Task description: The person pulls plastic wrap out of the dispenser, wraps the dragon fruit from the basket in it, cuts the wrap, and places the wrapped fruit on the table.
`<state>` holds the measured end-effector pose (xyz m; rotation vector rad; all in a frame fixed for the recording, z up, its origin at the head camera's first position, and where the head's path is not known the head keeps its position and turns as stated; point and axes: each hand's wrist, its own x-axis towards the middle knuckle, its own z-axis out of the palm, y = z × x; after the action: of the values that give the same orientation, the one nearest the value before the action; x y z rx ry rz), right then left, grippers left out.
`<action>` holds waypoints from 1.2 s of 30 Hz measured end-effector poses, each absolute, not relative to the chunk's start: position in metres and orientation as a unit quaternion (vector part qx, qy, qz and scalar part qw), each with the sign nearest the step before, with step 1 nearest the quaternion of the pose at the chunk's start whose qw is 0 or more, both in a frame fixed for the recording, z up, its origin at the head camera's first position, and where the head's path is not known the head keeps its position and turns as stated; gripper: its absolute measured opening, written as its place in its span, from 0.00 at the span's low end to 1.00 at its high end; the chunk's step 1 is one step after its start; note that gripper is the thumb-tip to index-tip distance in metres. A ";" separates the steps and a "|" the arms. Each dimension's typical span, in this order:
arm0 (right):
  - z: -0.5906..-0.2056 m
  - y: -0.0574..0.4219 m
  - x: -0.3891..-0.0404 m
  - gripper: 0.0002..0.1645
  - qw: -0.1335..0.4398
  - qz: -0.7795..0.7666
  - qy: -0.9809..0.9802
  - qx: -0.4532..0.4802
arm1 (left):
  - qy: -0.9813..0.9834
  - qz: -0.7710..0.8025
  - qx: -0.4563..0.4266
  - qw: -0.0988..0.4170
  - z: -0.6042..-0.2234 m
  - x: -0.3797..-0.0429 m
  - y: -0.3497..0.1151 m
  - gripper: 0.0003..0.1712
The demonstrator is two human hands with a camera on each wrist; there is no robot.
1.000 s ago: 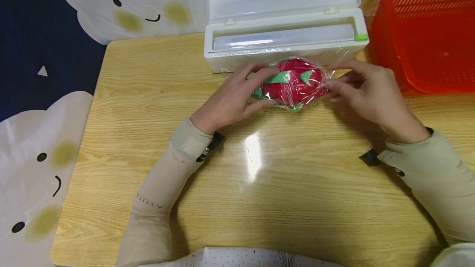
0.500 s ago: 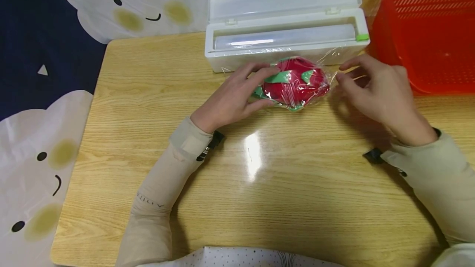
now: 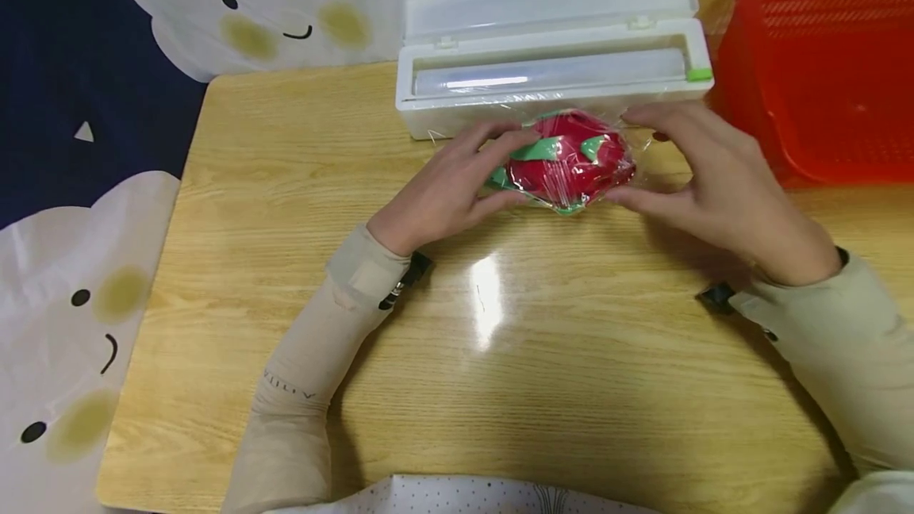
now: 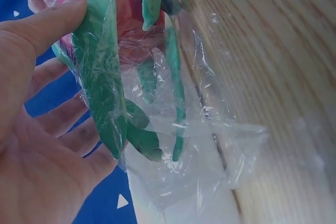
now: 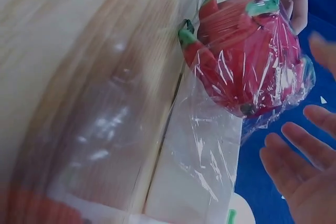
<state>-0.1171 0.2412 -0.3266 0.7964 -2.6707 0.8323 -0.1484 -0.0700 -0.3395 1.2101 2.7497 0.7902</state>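
Note:
A dragon fruit [image 3: 596,169], red with green scales, lies wrapped in clear cling film [image 4: 210,171] in front of the white box. My left hand [image 3: 446,185] grips its leafy left end. In the left wrist view the thumb lies on a long green scale through the film, with the fingers around the far side. My right hand [image 3: 721,181] is spread around the fruit's right end, thumb and fingers wide apart. The right wrist view shows the fingers of this right hand [image 5: 304,166] relaxed, with a gap to the wrapped fruit.
Behind the fruit stands a white cling film box [image 3: 464,113], lid up, with a film roll [image 3: 571,72] inside and a green piece [image 3: 699,74] at its right end. A red basket [image 3: 774,129] is at the back right. The wooden table [image 3: 500,403] spreads in front.
My right hand pinched the film at the fruit's right end, drew away to the right, then came back with thumb and fingers spread wider. The left hand keeps its hold on the fruit.

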 end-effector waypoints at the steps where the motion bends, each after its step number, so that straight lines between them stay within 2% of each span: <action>1: -0.327 0.241 -0.118 0.55 0.110 0.277 -0.912 0.284 | 0.884 0.254 0.392 0.017 -0.340 -0.148 -0.070 0.39; 4: -0.328 0.240 -0.120 0.62 0.086 0.263 -0.910 0.308 | 0.877 0.258 0.404 0.008 -0.340 -0.149 -0.068 0.39; 9: -0.327 0.238 -0.119 0.67 0.060 0.250 -0.914 0.313 | 0.866 0.266 0.423 -0.007 -0.341 -0.151 -0.066 0.39; 17: -0.331 0.233 -0.120 0.60 0.093 0.233 -0.918 0.309 | 0.871 0.245 0.426 0.003 -0.340 -0.152 -0.064 0.39; 27: -0.331 0.231 -0.119 0.60 0.084 0.237 -0.927 0.277 | 0.869 0.234 0.436 -0.011 -0.341 -0.152 -0.062 0.39; 36: -0.331 0.230 -0.117 0.54 0.100 0.240 -0.927 0.271 | 0.869 0.230 0.439 -0.012 -0.339 -0.151 -0.062 0.38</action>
<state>-0.1171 0.2298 -0.3312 0.8026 -2.7401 0.7091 -0.1513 -0.0615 -0.3393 1.3887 2.7501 0.7276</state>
